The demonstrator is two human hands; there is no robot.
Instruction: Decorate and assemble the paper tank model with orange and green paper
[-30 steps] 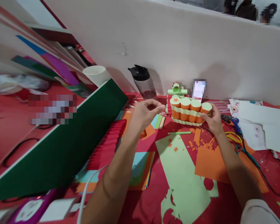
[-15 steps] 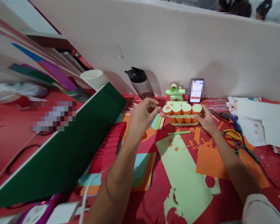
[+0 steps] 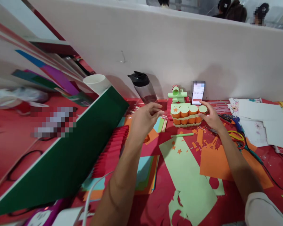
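Near the back of the red table stands a paper model [image 3: 187, 116] made of a row of orange tubes with pale green round ends and wavy cream strips along them. An orange star sits on its leftmost round end. My right hand [image 3: 212, 118] grips the model's right end, thumb in front and fingers behind. Just left of the model, my left hand [image 3: 146, 121] hovers with bent fingers, a small gap between thumb and forefinger. Behind the model is a light green paper piece [image 3: 177, 93] with tubes. A green paper roll [image 3: 182, 135] lies in front.
A green board [image 3: 68, 157] leans at left, near a white cup [image 3: 96, 83] and a black-lidded bottle [image 3: 142, 84]. A phone [image 3: 198, 92] stands against the wall. Green paper [image 3: 188, 175], orange paper [image 3: 214, 161], scraps and yellow-handled scissors [image 3: 236, 135] lie in front and right.
The paper model has shifted right and turned slightly, with my right hand still at its right end. My left hand is now a little farther from it.
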